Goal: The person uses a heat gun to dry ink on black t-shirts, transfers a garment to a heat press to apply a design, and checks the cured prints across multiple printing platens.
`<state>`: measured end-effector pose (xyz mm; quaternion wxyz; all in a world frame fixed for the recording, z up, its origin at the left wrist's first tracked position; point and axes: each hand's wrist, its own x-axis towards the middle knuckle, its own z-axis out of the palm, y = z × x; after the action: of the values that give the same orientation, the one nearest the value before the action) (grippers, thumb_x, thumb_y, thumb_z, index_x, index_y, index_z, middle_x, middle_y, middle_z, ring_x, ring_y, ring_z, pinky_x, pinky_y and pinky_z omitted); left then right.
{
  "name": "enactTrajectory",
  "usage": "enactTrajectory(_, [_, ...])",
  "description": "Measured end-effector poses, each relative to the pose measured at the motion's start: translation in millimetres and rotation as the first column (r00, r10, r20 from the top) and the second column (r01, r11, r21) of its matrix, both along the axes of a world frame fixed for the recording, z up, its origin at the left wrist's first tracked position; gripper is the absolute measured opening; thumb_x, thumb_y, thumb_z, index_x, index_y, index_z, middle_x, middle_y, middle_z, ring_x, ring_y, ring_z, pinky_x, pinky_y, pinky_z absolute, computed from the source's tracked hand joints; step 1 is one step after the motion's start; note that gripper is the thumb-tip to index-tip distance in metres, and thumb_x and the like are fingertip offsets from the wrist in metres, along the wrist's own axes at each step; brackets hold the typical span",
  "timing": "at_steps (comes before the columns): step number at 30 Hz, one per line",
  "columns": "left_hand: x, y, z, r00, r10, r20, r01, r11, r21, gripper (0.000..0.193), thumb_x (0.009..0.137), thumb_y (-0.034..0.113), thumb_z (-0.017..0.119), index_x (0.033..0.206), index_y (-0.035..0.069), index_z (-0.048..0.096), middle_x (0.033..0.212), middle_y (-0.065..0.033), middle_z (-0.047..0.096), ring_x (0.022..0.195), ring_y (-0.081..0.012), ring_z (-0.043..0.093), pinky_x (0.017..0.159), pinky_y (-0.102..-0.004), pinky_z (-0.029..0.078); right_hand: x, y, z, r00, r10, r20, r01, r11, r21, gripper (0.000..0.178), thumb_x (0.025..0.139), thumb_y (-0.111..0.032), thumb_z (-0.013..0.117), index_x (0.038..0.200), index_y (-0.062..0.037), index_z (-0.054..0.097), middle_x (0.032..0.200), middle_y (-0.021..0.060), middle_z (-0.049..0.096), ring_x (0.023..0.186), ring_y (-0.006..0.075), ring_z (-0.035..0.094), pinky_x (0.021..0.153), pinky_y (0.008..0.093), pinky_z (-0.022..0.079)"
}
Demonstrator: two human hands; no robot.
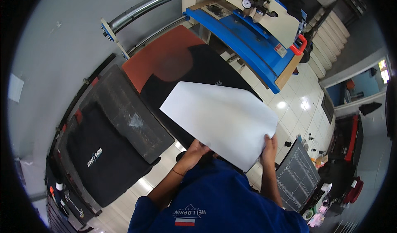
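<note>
A large white sheet (pixel 223 117) is held up in front of me, tilted and slightly bowed. My left hand (pixel 198 151) pinches its near left edge, fingers partly hidden beneath it. At its right edge, my right hand (pixel 269 148) grips with the thumb on top. Under and beyond the sheet, a black garment (pixel 206 65) lies spread on the orange-red pad (pixel 142 63) of a heat press. The sheet covers much of this garment. Whether the sheet touches it, I cannot tell.
The press's blue heating plate (pixel 248 38), with a red handle (pixel 298 45), stands swung out at the far right. On the left, a folded black printed garment (pixel 101 154) lies on a dark worn board (pixel 132 113). A grey ruled cutting board (pixel 298 175) stands at the right.
</note>
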<state>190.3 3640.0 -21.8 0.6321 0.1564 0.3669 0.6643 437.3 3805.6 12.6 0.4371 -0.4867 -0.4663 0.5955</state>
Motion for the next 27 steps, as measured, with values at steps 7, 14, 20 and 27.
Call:
enactTrajectory(7, [20.7,9.9,-17.8,0.936,0.244,-0.254,-0.338,0.827,-0.449,0.027,0.099,0.023,0.055,0.114,0.0,0.057,0.099,-0.0084,0.067,0.08,-0.0161,0.067,0.063,-0.0292,0.056,14.0,8.6,-29.7,0.943,0.304,0.134,-0.287,0.949,-0.128,0.018,0.093,-0.014,0.059,0.107,-0.0021,0.063,0.086,0.0028,0.066,0.072,0.0098,0.06,0.06,0.0251,0.048])
enactTrajectory(14, [49.6,-4.6,-12.3,0.897,0.286,-0.337,-0.434,0.715,-0.548,0.026,0.097,0.024,0.059,0.104,-0.001,0.061,0.084,-0.0076,0.066,0.065,-0.0137,0.064,0.056,-0.0266,0.054,-6.6,19.4,53.6,0.631,0.429,0.647,-0.768,0.223,0.601,0.017,0.087,-0.017,0.069,0.092,-0.0011,0.065,0.075,0.0043,0.064,0.066,0.0132,0.061,0.056,0.0287,0.047])
enactTrajectory(20, [33.5,17.5,-16.9,0.702,0.223,-0.676,-0.617,0.665,-0.421,0.029,0.093,0.022,0.062,0.092,-0.007,0.063,0.075,-0.009,0.064,0.059,-0.0152,0.063,0.049,-0.0282,0.053,23.6,35.2,-25.6,0.843,0.534,0.069,-0.472,0.794,-0.383,0.021,0.094,-0.021,0.059,0.097,-0.0005,0.058,0.074,0.0039,0.059,0.06,0.0119,0.058,0.047,0.0253,0.043])
enactTrajectory(27, [-15.9,56.9,-9.6,0.486,-0.029,-0.873,-0.677,0.62,-0.397,0.034,0.089,0.023,0.065,0.081,-0.01,0.063,0.063,-0.0157,0.063,0.051,-0.0211,0.065,0.045,-0.0323,0.052,17.0,75.9,-53.2,0.634,0.772,0.046,-0.624,0.546,-0.559,0.028,0.096,-0.027,0.056,0.104,-0.001,0.06,0.095,0.0081,0.065,0.065,0.0164,0.064,0.051,0.0265,0.048])
